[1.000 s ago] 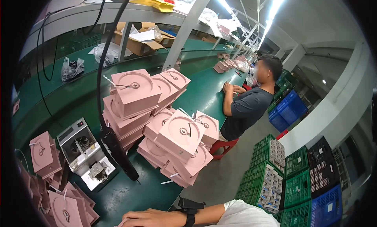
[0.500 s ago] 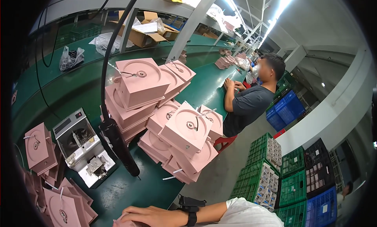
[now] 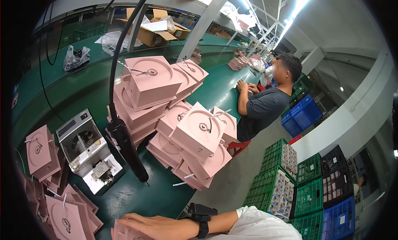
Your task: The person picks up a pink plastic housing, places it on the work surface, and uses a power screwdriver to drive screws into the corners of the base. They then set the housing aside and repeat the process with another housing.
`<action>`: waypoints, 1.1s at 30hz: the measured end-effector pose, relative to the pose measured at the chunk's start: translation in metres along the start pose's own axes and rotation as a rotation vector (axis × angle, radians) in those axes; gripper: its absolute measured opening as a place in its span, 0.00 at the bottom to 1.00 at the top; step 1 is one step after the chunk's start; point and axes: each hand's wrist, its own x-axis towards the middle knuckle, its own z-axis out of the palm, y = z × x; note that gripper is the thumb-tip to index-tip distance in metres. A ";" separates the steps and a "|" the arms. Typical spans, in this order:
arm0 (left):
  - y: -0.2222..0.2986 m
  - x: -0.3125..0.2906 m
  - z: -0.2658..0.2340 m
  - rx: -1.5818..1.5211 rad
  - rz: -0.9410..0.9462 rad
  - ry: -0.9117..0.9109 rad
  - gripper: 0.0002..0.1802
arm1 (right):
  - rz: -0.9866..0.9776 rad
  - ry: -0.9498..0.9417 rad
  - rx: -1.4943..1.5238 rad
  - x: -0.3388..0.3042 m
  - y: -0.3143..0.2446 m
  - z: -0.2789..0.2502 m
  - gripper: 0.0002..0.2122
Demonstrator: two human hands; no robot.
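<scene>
At the lower edge, my right hand [image 3: 159, 225], with a black band on its wrist, lies over a pink plastic housing [image 3: 126, 232]. Its fingers curve around the top; the thumb and most of that piece are hidden. My left hand does not show. Just beyond hangs a black electric screwdriver [image 3: 128, 151] on a cable, its bit pointing down at the green bench [image 3: 124, 198]. Left of it stands a grey and white screw feeder [image 3: 89, 151]. Square pink housings with round recesses are stacked behind [image 3: 151, 76] and to the right [image 3: 201, 130].
More pink housings [image 3: 39, 151] crowd the left. A co-worker [image 3: 267, 101] sits farther along the bench. Green crates [image 3: 269, 177] and blue crates [image 3: 340, 219] stand on the floor at the right. Open cartons [image 3: 153, 32] and a plastic bag [image 3: 76, 57] sit at the back.
My right hand has moved slightly up into view, showing more of the pink housing under it. The view has shifted a little; the stacks look unchanged.
</scene>
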 end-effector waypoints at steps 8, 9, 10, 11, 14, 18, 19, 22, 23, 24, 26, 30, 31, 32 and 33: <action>-0.009 -0.004 -0.008 -0.513 -0.264 0.078 0.43 | -0.101 0.731 -0.493 0.040 0.014 -0.026 0.45; -0.014 -0.002 -0.007 -0.510 -0.261 0.077 0.43 | -0.104 0.734 -0.491 0.043 0.013 -0.026 0.45; -0.023 0.000 -0.008 -0.495 -0.311 0.101 0.42 | -0.074 0.787 -0.547 0.046 0.013 -0.026 0.45; -0.033 0.002 -0.009 -0.481 -0.361 0.125 0.41 | -0.043 0.841 -0.602 0.049 0.013 -0.025 0.45; -0.038 0.006 -0.014 -0.324 -0.390 0.145 0.40 | 0.018 0.991 -0.693 0.054 0.014 -0.026 0.43; -0.049 0.014 -0.020 0.039 -0.246 0.168 0.38 | 0.086 1.164 -0.645 0.062 0.026 -0.034 0.39; -0.056 0.015 -0.020 0.125 -0.139 0.220 0.38 | 0.081 1.128 -0.517 0.065 0.031 -0.035 0.37; -0.062 0.019 -0.011 0.241 0.028 0.311 0.40 | -0.018 1.066 -0.298 0.078 0.063 -0.044 0.31; -0.059 0.022 -0.005 0.263 0.094 0.328 0.42 | -0.101 1.059 -0.217 0.085 0.071 -0.043 0.26; -0.057 0.023 -0.001 0.251 0.081 0.323 0.44 | -0.120 1.026 -0.135 0.088 0.064 -0.045 0.21; -0.047 0.025 0.013 0.284 0.097 0.276 0.39 | -0.107 0.977 0.034 0.073 0.052 -0.053 0.15; -0.038 0.021 0.004 0.527 0.088 0.086 0.30 | -0.273 0.922 0.500 0.054 0.020 -0.048 0.16; -0.040 0.019 0.000 0.538 0.067 0.121 0.30 | -0.455 0.795 0.627 0.053 0.014 -0.046 0.20; -0.042 0.017 -0.002 0.532 0.060 0.110 0.31 | -0.630 0.672 0.745 0.051 0.007 -0.043 0.24; -0.043 0.015 -0.004 0.525 0.055 0.094 0.31 | -0.619 0.650 0.758 0.051 0.001 -0.038 0.24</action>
